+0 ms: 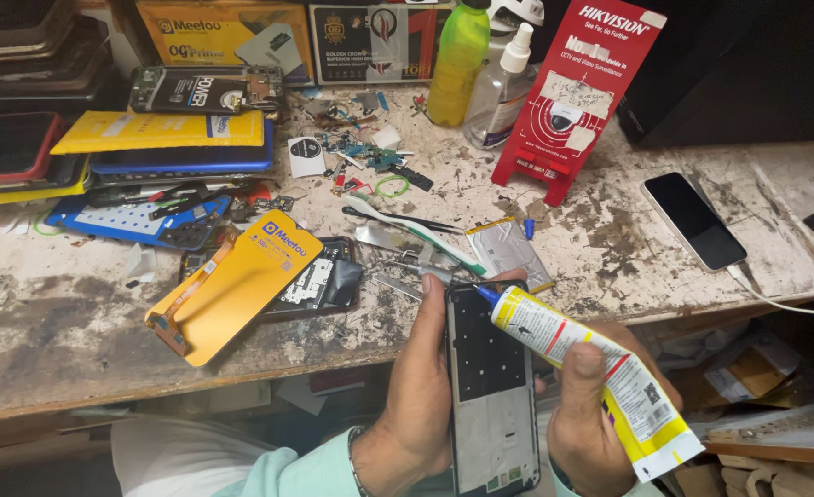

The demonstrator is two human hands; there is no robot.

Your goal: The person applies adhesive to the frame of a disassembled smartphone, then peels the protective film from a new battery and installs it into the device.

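**Holding the glue nozzle at the frame's top corner**

Gripping the yellow-and-white glue tube (591,368), your right hand (595,414) is closed around its middle, thumb pressed on top, with the blue nozzle touching the top right corner of the open phone frame (491,387). Your left hand (416,387) wraps the frame's left edge, thumb lying up along that side, fingers hidden behind. The frame stands nearly upright in the near space in front of the bench edge (241,368), over your lap, and only its top end overlaps the bench.

Just beyond the nozzle lie a silver battery (508,250), tweezers (398,219) and a white-handled tool (425,241), close together. To the left, a yellow screen pack (241,281) overhangs the bench edge, partly covering an opened phone (319,281). Far right, a dark phone (694,221) lies with a white cable (784,304) running off the edge; the worn surface between it and the battery is bare. A red card stand (572,92) and bottles (480,64) sit at the far side.
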